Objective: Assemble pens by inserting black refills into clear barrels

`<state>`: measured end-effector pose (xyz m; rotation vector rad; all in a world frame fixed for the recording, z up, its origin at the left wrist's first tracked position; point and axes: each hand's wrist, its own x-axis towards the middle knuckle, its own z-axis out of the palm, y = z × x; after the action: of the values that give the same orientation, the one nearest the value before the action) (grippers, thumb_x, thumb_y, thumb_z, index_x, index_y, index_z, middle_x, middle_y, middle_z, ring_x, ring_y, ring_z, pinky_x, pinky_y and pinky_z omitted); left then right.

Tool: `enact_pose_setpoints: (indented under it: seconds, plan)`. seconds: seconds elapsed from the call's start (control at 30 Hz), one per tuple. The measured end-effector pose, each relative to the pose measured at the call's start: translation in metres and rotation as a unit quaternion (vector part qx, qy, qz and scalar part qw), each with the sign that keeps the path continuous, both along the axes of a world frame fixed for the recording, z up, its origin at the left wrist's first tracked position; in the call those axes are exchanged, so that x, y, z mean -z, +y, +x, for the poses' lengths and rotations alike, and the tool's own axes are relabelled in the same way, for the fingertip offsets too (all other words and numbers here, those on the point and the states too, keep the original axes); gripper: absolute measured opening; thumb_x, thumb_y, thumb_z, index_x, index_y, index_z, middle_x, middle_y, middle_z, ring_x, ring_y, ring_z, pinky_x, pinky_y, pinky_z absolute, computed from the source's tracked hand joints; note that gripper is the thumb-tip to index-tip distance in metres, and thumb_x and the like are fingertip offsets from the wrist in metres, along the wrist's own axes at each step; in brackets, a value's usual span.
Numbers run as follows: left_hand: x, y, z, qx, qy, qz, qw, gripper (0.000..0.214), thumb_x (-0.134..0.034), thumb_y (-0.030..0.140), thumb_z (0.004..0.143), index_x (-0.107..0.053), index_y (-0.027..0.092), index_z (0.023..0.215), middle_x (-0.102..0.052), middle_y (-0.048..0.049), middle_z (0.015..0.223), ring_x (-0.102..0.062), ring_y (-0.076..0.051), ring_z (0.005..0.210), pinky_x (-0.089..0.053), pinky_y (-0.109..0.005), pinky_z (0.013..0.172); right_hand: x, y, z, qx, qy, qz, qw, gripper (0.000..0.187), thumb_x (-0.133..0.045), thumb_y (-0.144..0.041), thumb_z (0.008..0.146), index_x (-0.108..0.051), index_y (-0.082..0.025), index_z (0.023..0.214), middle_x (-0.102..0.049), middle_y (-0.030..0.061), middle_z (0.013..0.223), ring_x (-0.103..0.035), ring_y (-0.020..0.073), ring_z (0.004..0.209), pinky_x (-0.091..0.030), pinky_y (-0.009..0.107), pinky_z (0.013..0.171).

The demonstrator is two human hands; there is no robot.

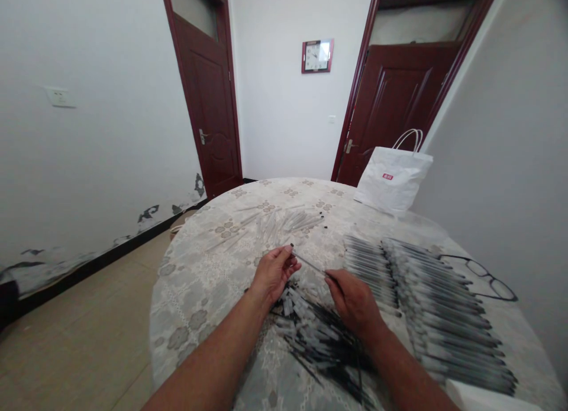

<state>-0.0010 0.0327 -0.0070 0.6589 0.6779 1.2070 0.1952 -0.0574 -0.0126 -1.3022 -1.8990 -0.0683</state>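
Over the round table, my left hand is closed, thumb and fingertips pinching a small black pen part. My right hand is closed around the near end of a thin dark pen refill. The refill's far end reaches my left fingertips; whether it enters the black part is too small to tell. Beneath and between both hands lies a loose heap of black and clear pen parts. Beyond my left hand are scattered clear pen tubes, with a few tiny black pieces beside them.
Stacked rows of pens lie to the right, with eyeglasses beyond them. A white paper bag stands at the table's back right. A patterned cloth covers the table. A white object shows at the lower right.
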Motion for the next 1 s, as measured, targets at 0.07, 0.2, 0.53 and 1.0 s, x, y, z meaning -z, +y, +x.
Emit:
enact_pose_setpoints:
  seconds: [0.07,0.2,0.53,1.0]
  plan:
    - [0.001,-0.001,0.001,-0.006,0.000,0.005,1.000,0.023,-0.080,0.028,0.076,-0.066,0.013,0.085,-0.063,-0.0028,0.074,-0.064,-0.012,0.068,-0.061,-0.030,0.071,-0.001,-0.001,-0.002,0.002,0.019,-0.005,1.000,0.021,-0.048,-0.027,0.096,-0.067,-0.023,0.106,-0.072,0.0082,0.094,-0.069,0.0229,0.084,-0.053,0.035,0.077]
    - [0.001,-0.003,0.002,-0.010,0.009,0.009,1.000,0.024,-0.080,0.029,0.075,-0.066,0.013,0.085,-0.064,-0.0032,0.075,-0.064,-0.012,0.069,-0.062,-0.031,0.072,-0.008,-0.004,-0.004,0.016,0.080,-0.060,0.995,0.019,-0.053,-0.032,0.093,-0.069,-0.023,0.100,-0.073,0.0061,0.088,-0.069,0.0224,0.079,-0.053,0.034,0.073]
    - [0.001,-0.005,0.004,0.014,0.066,0.018,0.998,0.028,-0.081,0.035,0.074,-0.066,0.013,0.083,-0.063,-0.0048,0.071,-0.065,-0.014,0.067,-0.062,-0.032,0.068,-0.008,0.001,0.003,-0.014,0.326,-0.302,0.896,0.025,-0.055,-0.043,0.088,-0.063,-0.020,0.081,-0.062,-0.0029,0.061,-0.056,0.0135,0.044,-0.042,0.022,0.039]
    - [-0.021,-0.020,0.000,0.171,0.251,0.146,0.941,0.024,-0.080,0.031,0.069,-0.064,0.016,0.079,-0.069,-0.0064,0.072,-0.071,-0.022,0.069,-0.055,-0.028,0.060,-0.023,-0.012,-0.014,0.058,-0.095,-0.120,0.987,0.011,-0.055,-0.021,0.092,-0.065,-0.020,0.096,-0.067,0.0066,0.091,-0.061,0.0198,0.088,-0.044,0.029,0.080]
